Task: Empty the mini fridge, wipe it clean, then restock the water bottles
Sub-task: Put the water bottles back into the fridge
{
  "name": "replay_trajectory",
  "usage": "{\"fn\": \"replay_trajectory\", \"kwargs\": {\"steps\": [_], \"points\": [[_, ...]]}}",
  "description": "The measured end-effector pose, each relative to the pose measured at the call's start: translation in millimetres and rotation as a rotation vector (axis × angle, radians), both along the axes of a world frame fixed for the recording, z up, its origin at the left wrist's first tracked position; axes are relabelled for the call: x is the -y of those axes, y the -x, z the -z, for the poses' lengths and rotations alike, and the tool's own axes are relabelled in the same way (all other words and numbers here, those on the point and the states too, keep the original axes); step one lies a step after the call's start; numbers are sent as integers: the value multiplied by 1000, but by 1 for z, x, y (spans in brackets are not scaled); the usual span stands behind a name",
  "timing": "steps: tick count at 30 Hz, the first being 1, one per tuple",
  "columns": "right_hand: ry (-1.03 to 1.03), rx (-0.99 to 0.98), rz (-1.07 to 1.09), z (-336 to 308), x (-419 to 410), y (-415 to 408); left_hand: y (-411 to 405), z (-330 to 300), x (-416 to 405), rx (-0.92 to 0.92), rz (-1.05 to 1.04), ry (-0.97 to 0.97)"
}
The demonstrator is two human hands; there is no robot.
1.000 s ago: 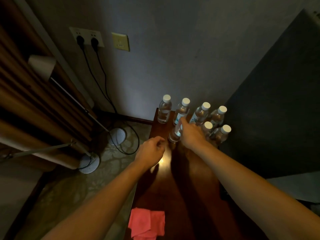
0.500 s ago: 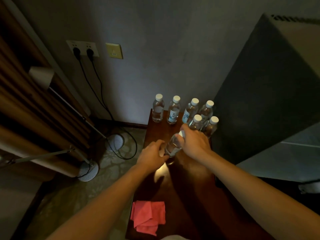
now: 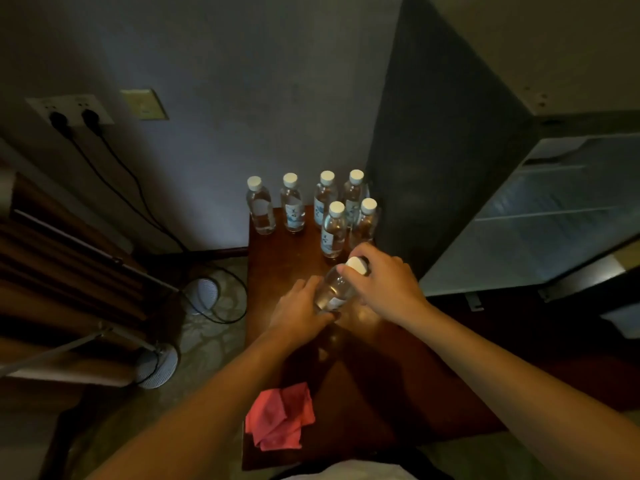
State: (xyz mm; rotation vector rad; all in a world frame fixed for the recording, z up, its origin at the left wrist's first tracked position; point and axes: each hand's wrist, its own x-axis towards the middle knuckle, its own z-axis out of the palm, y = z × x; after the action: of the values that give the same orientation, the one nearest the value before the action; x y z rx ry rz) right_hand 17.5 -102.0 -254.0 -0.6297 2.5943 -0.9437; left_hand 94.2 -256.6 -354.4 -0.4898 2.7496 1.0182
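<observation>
A clear water bottle [image 3: 334,287] with a white cap is tilted over the dark wooden table [image 3: 374,368]. My right hand [image 3: 384,282] grips it at the cap end. My left hand [image 3: 298,310] holds its lower body. Several more capped water bottles [image 3: 311,206] stand upright at the table's far end against the wall. To the right is the mini fridge [image 3: 450,161], its door open and its pale interior with shelves [image 3: 540,216] in sight. A folded pink cloth [image 3: 280,415] lies on the table's near left edge.
Two floor lamps with round bases [image 3: 157,367] stand on the patterned floor at left, their black cables running to a wall socket [image 3: 71,110]. Brown curtains hang at the far left. The table's left edge drops to the floor.
My right hand has drawn one bottle back from the group towards me, and my left hand has come up to hold its body. The view has swung right, showing the open fridge.
</observation>
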Motion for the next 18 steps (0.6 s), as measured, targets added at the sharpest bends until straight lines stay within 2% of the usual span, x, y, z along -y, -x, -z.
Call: {"fn": "replay_trajectory", "kwargs": {"steps": [5, 7, 11, 18], "points": [[259, 191, 76, 11, -49, -3, 8, -3, -26, -3, 113, -25], [270, 212, 85, 18, -69, -6, 10, -4, -40, 8, 159, -42], [326, 402, 185, 36, -104, -7, 17, -9, -67, 14, 196, -124], [373, 461, 153, 45, -144, 2, 43, -23, -110, 47, 298, -147]]}}
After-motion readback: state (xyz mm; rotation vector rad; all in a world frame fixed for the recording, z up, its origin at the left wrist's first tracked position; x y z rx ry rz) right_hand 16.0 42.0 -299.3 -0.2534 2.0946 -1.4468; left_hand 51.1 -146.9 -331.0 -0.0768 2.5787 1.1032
